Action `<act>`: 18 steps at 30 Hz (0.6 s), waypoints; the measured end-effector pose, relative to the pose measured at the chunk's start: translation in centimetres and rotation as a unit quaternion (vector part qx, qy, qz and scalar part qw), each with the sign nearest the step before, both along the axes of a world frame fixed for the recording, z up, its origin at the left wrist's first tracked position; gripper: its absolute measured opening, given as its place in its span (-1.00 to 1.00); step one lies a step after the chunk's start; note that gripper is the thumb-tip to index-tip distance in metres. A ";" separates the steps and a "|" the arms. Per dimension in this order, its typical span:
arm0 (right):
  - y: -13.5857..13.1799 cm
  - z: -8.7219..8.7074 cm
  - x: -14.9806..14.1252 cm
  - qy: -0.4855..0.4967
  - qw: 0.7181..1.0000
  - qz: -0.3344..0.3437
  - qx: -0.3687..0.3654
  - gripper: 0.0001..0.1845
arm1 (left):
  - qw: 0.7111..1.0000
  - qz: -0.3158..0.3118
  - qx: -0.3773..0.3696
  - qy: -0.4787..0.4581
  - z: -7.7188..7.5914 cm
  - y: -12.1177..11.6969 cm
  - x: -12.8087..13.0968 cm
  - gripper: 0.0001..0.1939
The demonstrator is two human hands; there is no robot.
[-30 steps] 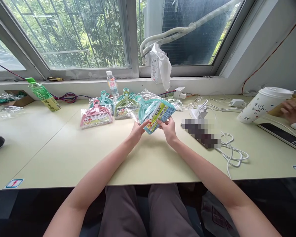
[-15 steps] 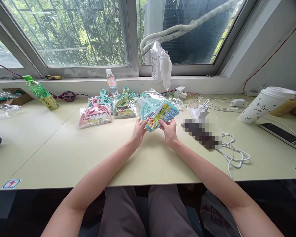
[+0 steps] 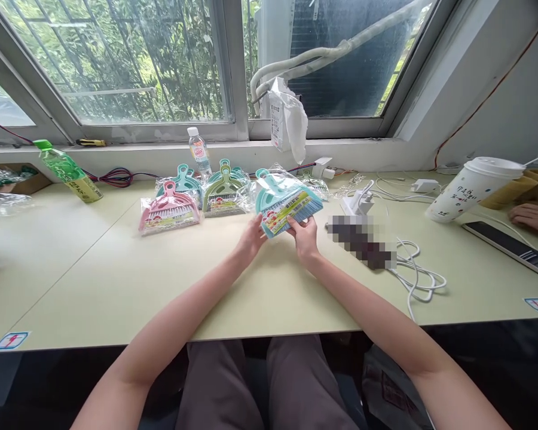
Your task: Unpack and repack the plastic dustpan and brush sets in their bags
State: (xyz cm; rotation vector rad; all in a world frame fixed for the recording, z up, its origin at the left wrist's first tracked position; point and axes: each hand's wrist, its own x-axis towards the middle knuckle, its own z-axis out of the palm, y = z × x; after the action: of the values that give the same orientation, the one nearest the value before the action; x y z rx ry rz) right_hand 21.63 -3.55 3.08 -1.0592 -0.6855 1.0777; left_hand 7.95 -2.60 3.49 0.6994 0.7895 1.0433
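Between my hands is a light-blue mini dustpan and brush set [image 3: 291,203] in clear wrap, tilted, with a yellow-green label across the front. My left hand [image 3: 252,236] grips its lower left corner, and my right hand [image 3: 305,237] holds the lower right edge with the thumb on the front. Just left of it, a green dustpan set [image 3: 225,194] and a pink dustpan set [image 3: 170,210] rest on the table, both wrapped. Teal dustpan sets [image 3: 183,177] show partly behind them.
A green-capped bottle [image 3: 72,173] leans at the left; a clear bottle [image 3: 199,152] stands behind the sets. Right of my hands are a pixelated object [image 3: 361,242], white cables [image 3: 424,280], a paper cup [image 3: 473,190] and a phone [image 3: 511,246]. Another person's hand [image 3: 535,218] rests far right.
The held set has tipped slightly, so its label lies less steeply. Another person's hand has come into view at the right edge. The whole view has shifted a little.
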 end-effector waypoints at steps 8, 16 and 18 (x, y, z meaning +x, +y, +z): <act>-0.6 0.5 -0.9 -0.006 0.998 0.065 -0.018 -0.50 | 0.995 0.061 0.048 0.061 -0.1 -1.0 0.0 -0.52; 1.0 0.6 2.2 0.015 0.997 -0.018 -0.068 -0.64 | 0.995 0.015 0.064 0.071 0.0 -1.3 0.1 -0.42; 1.4 0.2 2.8 0.030 0.996 -0.035 -0.083 -0.65 | 0.995 0.001 0.072 0.072 -0.1 -1.4 0.2 -0.34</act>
State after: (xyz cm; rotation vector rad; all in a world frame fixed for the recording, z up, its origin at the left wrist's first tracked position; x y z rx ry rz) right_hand 24.38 -2.14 3.24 -1.1788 -0.5135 1.1147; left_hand 8.17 -4.04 3.40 0.9045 0.8449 1.0677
